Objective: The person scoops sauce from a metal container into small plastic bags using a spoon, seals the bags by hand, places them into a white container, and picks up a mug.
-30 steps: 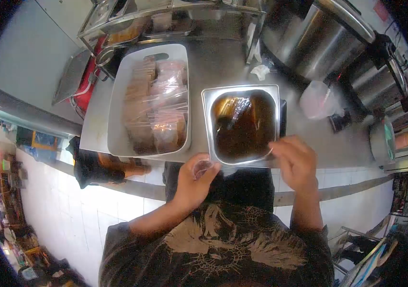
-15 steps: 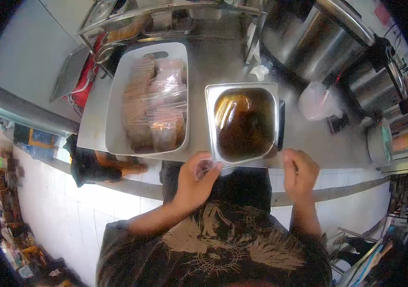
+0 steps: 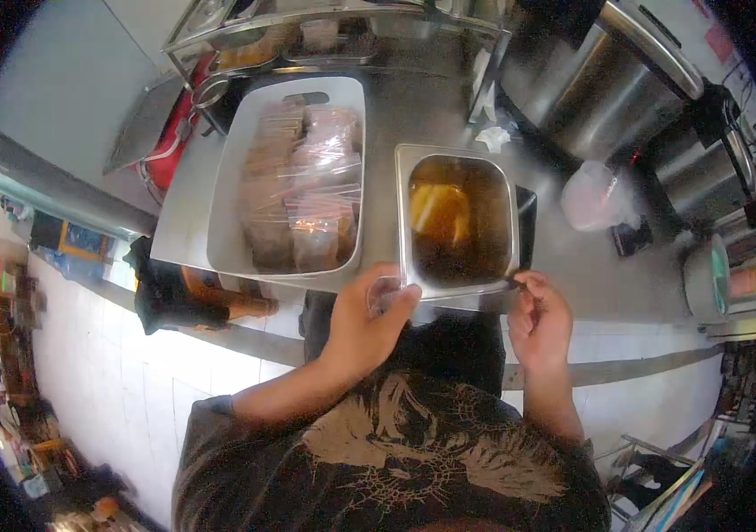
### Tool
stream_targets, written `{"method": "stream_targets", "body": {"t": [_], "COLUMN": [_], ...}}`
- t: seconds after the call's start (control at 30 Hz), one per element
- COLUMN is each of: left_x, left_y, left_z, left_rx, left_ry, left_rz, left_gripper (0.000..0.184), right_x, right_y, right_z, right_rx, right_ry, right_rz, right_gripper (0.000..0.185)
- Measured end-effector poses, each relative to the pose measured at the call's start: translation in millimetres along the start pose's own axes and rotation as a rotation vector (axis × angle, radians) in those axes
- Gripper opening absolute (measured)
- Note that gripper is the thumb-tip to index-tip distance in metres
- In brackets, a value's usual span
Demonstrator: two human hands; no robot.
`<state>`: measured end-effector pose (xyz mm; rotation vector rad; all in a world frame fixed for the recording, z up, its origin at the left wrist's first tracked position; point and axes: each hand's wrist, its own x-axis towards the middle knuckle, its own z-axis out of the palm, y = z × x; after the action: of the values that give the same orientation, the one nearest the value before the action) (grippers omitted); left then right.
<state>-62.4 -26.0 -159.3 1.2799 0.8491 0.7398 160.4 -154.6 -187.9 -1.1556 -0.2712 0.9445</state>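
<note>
A square metal pan (image 3: 403, 222) of dark brown liquid sits at the counter's front edge. My left hand (image 3: 369, 324) is wrapped round a small clear plastic cup or bag (image 3: 381, 294), and its thumb lies by the pan's lower left corner. At the lower right corner is my right hand (image 3: 541, 321), fingers pinched on something small and dark that I cannot make out. Left of the pan stands a white tub (image 3: 223, 191) filled with small clear plastic bags (image 3: 316, 226) with pinkish-brown contents.
Large steel pots (image 3: 608, 89) stand at the back right, with a pinkish plastic bag (image 3: 592, 197) before them. A crumpled white tissue (image 3: 493, 138) lies behind the pan. A metal shelf (image 3: 413, 11) with trays spans the back. Something red (image 3: 165, 160) is at the left.
The view has shifted a little. The bright reflection in the liquid has changed. My right hand moved away from the pan's corner, then back beside it. My left hand keeps its hold.
</note>
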Motion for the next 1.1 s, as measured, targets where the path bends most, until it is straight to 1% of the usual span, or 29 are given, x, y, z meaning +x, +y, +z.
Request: {"method": "stream_targets", "body": {"t": [0.07, 0.13, 0.2, 0.23, 0.3, 0.4, 0.5, 0.6, 0.7, 0.8, 0.87, 0.93, 1.0, 1.1], "left_x": [1, 3, 8, 8, 5, -12, -21, -20, -8, 19, 32, 44, 55, 69], "left_y": [3, -2, -17, -18, -16, 2, 20, 53, 72, 67, 70, 73, 73, 70], "left_z": [-3, -6, -11, -13, -17, -21, -33, -36, -27, -20, -9, -3, -1, 3], "left_rx": [-0.012, -0.071, -0.176, -0.182, -0.192, -0.105, 0.042, 0.169, 0.082, -0.003, -0.149, -0.2, -0.156, -0.013], "left_ry": [0.015, 0.03, 0.053, 0.028, -0.025, -0.038, -0.374, -0.542, -0.44, -0.364, -0.359, -0.343, -0.312, -0.29], "left_rz": [-0.049, -0.098, -0.147, -0.132, -0.105, -0.275, 0.0, 0.208, 0.345, 0.471, 0.408, 0.312, 0.18, 0.29], "left_gripper": [0.018, 0.02, 0.024, 0.026, 0.031, 0.036, 0.041, 0.052, 0.066, 0.07, 0.061, 0.051, 0.042, 0.037], "right_x": [-1, -1, 2, 5, 2, 4, 6, 8, 10, 11, 11, 11, 10, 10], "right_y": [-6, -16, -17, -18, -29, -37, -44, -52, -57, -65, -70, -76, -81, -86], "right_z": [3, 7, 9, 11, 21, 21, 20, 22, 24, 27, 28, 28, 27, 25], "right_rx": [0.08, 0.27, 0.21, 0.179, 0.22, 0.275, 0.326, 0.369, 0.4, 0.427, 0.436, 0.437, 0.448, 0.44], "right_ry": [-0.047, -0.095, -0.014, 0.025, 0.05, 0.03, 0.017, -0.004, -0.044, -0.057, -0.062, -0.078, -0.09, -0.108], "right_rz": [0.026, 0.131, 0.063, 0.029, 0.008, -0.022, -0.033, -0.033, -0.061, -0.095, -0.111, -0.127, -0.131, -0.163], "right_gripper": [0.016, 0.016, 0.016, 0.017, 0.017, 0.018, 0.019, 0.019, 0.02, 0.021, 0.021, 0.021, 0.021, 0.021]}}
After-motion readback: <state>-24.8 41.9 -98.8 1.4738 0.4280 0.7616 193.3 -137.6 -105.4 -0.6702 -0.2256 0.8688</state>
